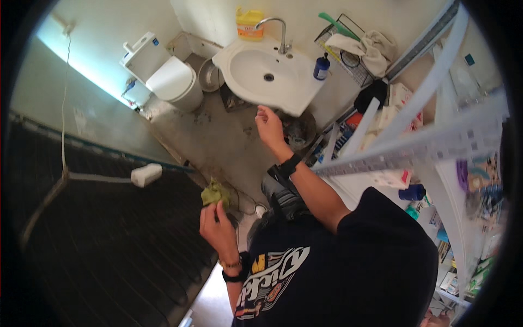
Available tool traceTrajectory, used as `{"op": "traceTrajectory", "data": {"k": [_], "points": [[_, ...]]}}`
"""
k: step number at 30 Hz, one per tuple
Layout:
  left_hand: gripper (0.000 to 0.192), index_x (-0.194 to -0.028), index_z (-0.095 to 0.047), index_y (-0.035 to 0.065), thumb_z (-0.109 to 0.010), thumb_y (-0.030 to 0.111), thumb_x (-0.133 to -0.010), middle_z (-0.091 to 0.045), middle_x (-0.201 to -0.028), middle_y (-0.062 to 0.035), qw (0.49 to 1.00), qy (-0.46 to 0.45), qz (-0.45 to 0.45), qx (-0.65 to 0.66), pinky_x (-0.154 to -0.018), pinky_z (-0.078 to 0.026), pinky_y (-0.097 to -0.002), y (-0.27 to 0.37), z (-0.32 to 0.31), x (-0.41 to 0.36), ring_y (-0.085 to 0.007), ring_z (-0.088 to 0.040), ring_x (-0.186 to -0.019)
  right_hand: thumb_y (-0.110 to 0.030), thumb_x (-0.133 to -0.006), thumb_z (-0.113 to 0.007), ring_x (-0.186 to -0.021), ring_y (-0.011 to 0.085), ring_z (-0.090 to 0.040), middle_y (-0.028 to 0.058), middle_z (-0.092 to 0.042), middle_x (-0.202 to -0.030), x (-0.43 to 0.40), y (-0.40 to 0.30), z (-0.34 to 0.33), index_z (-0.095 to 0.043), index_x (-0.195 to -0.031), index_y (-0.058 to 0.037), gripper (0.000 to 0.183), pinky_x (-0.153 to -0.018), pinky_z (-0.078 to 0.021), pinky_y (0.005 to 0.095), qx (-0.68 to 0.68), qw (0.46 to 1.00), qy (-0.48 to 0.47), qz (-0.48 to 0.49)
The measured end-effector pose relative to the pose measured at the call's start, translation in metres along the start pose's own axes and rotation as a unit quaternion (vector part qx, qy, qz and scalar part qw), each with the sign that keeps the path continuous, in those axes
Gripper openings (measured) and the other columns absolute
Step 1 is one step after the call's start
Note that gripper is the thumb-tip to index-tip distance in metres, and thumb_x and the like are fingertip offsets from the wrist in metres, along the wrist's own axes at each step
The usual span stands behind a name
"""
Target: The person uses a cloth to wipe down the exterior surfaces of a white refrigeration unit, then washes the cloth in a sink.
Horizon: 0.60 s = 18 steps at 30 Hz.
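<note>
A crumpled yellow-green cloth (215, 193) hangs pinched in the fingers of my left hand (216, 229), low at the left of centre. My right hand (269, 126) is extended just short of the front edge of the white washbasin (253, 92), its fingers partly curled with no object seen in them. A chrome faucet (282, 34) rises from the back of the basin. The yellow plastic jug (249, 25) stands behind the basin, and a dark blue pump bottle (322, 67) stands on its right side.
A white toilet (171, 79) is at the upper left, with a metal basin (210, 76) beside it. A wire rack (359, 72) holds cloths on the right wall. Cluttered white shelves (351, 184) flank my right side. A white object (146, 175) hangs near the dark ribbed surface (102, 245) at left.
</note>
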<state>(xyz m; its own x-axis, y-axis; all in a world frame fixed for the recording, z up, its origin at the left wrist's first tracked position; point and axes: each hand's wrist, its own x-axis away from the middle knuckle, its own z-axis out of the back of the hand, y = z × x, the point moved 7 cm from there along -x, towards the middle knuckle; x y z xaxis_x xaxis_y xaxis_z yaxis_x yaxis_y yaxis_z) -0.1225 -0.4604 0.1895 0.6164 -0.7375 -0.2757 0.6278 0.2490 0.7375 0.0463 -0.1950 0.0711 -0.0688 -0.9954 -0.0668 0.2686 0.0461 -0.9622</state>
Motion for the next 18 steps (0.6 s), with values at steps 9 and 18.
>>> {"op": "traceTrajectory", "data": {"k": [9, 18], "points": [[0.012, -0.082, -0.061, -0.0034, -0.063, 0.008, -0.088, -0.059, -0.072, -0.0096, 0.998, -0.045, -0.004, -0.051, -0.059, -0.042, -0.0310, 0.008, -0.077, -0.122, -0.0195, -0.053, -0.062, -0.012, -0.088, -0.051, -0.097, 0.0374, -0.062, 0.0220, -0.065, -0.103, -0.274, 0.095, 0.054, -0.060, -0.112, -0.0001, 0.029, -0.085, -0.0480, 0.0430, 0.101, 0.965, 0.234, -0.062], [0.017, -0.090, -0.054, -0.0015, -0.056, 0.014, -0.096, -0.051, -0.080, -0.0008, 0.962, -0.169, 0.152, 0.150, -0.065, -0.040, -0.0223, 0.016, -0.235, -0.283, -0.0074, -0.046, -0.074, 0.001, -0.077, -0.056, -0.103, 0.0357, -0.058, 0.0208, -0.059, -0.111, -0.456, 0.133, 0.076, -0.054, -0.121, 0.0009, 0.045, -0.090, -0.0470, 0.0419, 0.388, 0.910, 0.106, 0.100]]}}
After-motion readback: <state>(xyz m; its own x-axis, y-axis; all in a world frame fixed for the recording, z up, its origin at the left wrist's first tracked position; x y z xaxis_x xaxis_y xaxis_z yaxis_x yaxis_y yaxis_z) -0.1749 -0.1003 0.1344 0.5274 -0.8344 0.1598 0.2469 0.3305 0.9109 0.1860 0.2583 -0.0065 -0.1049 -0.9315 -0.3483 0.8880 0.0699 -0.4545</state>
